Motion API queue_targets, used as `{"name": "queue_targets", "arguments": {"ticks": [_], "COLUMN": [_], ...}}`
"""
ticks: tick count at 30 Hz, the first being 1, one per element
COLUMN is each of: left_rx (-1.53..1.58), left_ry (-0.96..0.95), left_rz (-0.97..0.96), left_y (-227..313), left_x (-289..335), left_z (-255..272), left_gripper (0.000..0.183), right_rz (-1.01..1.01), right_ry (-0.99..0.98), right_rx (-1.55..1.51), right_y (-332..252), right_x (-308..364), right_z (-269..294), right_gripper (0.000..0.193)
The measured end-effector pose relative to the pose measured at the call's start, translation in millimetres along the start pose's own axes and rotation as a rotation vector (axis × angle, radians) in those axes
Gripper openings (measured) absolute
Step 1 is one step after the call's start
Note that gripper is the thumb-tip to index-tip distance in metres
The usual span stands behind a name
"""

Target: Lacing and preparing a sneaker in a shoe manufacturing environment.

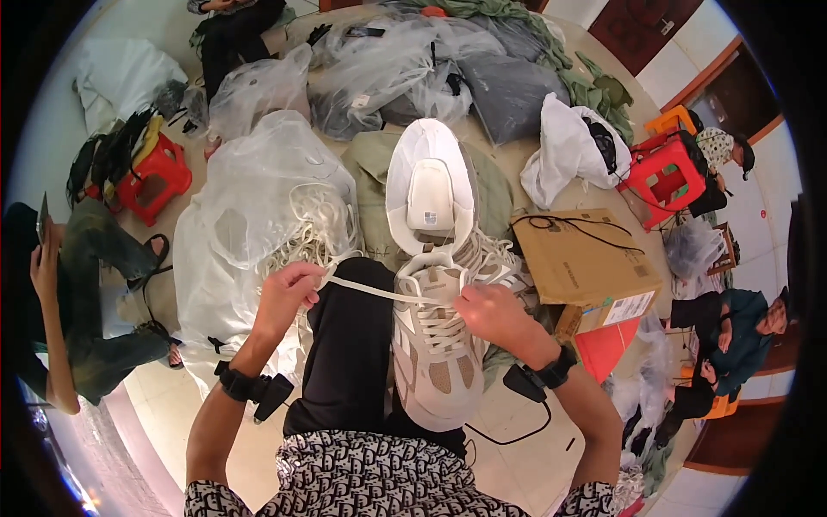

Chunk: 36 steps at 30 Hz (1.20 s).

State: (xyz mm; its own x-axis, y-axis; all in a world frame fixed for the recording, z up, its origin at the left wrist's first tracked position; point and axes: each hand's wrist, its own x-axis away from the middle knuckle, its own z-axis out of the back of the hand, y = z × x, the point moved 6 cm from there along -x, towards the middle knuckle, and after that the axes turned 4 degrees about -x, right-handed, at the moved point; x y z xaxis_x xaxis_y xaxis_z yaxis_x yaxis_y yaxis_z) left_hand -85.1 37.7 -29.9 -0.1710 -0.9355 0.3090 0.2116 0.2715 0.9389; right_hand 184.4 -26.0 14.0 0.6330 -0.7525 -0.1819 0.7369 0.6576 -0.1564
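Note:
A beige and white sneaker [437, 362] is in front of me, its toe toward me, with pale laces across its front. A flat cream shoelace [370, 290] stretches between my hands. My left hand [290, 299], left of the sneaker above my dark-trousered leg, pinches one part of it. My right hand [497, 317] is closed at the sneaker's right upper edge, where the lace meets its fingers. Beyond the tongue is a white oval shoe part [430, 189] with a pale inner panel; whether it joins the sneaker, I cannot tell.
A clear plastic bag [233, 215] with a heap of loose laces [314, 228] lies left. A cardboard box [590, 263] stands right. Bagged goods [388, 73] lie beyond. Red stools [155, 181] and seated people [745, 332] are around the sides.

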Motion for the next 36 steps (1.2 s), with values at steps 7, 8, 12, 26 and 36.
{"name": "queue_targets", "arguments": {"ticks": [7, 8, 12, 26, 36], "left_rx": [0.124, 0.121, 0.085, -0.114, 0.285], "left_ry": [0.16, 0.157, 0.479, 0.908, 0.714], "left_rz": [-0.029, -0.029, -0.08, 0.075, -0.116], "left_y": [-5, -6, -20, -124, -91], "left_x": [-6, -6, -5, 51, 17], "left_z": [31, 36, 85, 225, 183], "left_gripper": [0.02, 0.02, 0.022, 0.02, 0.028], "right_rz": [-0.205, -0.209, -0.416, -0.53, -1.15], "right_ry": [0.431, 0.433, 0.534, 0.577, 0.842], "right_rx": [0.004, 0.004, -0.068, -0.262, -1.586], "right_y": [7, 5, 5, -3, 75], "right_x": [19, 22, 43, 58, 132], "right_z": [6, 0, -12, -23, -12], "right_gripper": [0.013, 0.013, 0.011, 0.008, 0.013]}}
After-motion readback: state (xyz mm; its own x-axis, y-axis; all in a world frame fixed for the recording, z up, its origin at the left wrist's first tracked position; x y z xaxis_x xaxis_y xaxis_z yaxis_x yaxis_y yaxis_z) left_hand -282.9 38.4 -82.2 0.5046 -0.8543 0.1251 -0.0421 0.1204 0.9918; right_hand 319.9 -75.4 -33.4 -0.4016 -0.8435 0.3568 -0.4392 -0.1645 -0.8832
